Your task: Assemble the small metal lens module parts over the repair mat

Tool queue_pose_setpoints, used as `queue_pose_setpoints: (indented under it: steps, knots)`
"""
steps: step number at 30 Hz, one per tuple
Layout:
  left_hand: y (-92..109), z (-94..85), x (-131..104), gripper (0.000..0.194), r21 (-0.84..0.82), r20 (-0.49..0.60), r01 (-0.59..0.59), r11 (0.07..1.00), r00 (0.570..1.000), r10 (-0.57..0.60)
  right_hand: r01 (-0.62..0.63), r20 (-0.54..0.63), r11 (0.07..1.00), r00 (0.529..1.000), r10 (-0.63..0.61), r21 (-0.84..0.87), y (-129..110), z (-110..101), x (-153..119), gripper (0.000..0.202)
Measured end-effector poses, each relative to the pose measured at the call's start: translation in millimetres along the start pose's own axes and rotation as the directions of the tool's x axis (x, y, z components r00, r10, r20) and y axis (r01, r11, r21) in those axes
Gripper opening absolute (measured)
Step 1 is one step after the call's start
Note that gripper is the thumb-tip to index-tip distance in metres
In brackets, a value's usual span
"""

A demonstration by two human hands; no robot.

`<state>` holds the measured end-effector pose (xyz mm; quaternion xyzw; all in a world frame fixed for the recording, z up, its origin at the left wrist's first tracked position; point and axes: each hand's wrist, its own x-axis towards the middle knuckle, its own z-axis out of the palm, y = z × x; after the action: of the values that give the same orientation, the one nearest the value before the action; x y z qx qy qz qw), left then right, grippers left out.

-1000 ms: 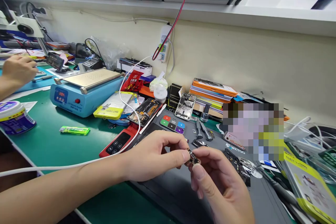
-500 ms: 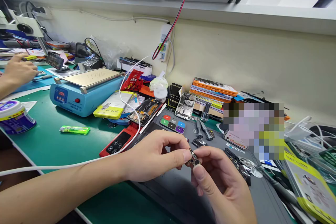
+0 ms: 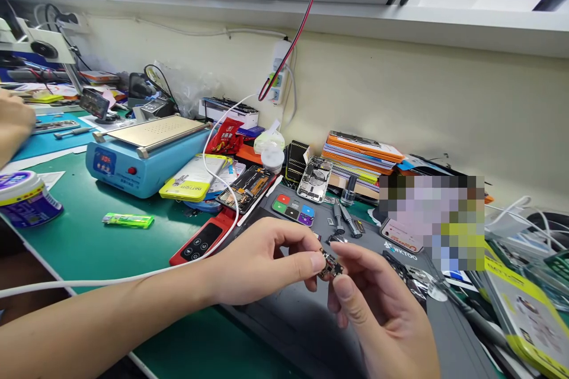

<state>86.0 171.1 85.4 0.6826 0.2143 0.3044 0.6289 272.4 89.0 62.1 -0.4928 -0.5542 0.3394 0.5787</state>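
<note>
Dark, with small copper-coloured parts, the board (image 3: 331,265) is in the air over the grey mat (image 3: 306,323). My left hand (image 3: 271,260) is closed on its left end, with the thumb pressing against the forefinger. My right hand (image 3: 386,308) is half open at the other end; its thumb and forefinger stand apart, and I cannot tell whether the thumb touches the board. Beyond my fingers, two grey screwdrivers (image 3: 352,224) lie side by side on the mat, and near them is a white phone shell (image 3: 315,179). To the left of the mat there is a red device (image 3: 202,241), and a white cable (image 3: 133,280) passes over it. Further left, on the green desk (image 3: 93,249), lie a green lighter (image 3: 128,221) and a blue machine (image 3: 128,174) with a metal plate on top. At the left edge I see a tub (image 3: 29,198) and, behind it, another person's hand (image 3: 13,124), which is partly outside the view.
</note>
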Motion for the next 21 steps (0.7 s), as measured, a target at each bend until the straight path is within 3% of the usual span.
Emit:
queue_pose_setpoints:
  steps: [11, 21]
  knots:
    - [-3.4, -1.1, 0.4, 0.026, -0.019, 0.018, -0.028, 0.999, 0.999, 0.029, -0.007, -0.082, 0.998, 0.997, 0.013, 0.069, 2.5, 0.7, 2.6, 0.014]
    - [-1.6, -0.6, 1.4, 0.023, -0.059, 0.018, -0.073, 0.996, 0.997, 0.074, 0.004, -0.066, 1.0, 0.998, -0.002, 0.028, 1.1, 2.4, 2.9, 0.013]
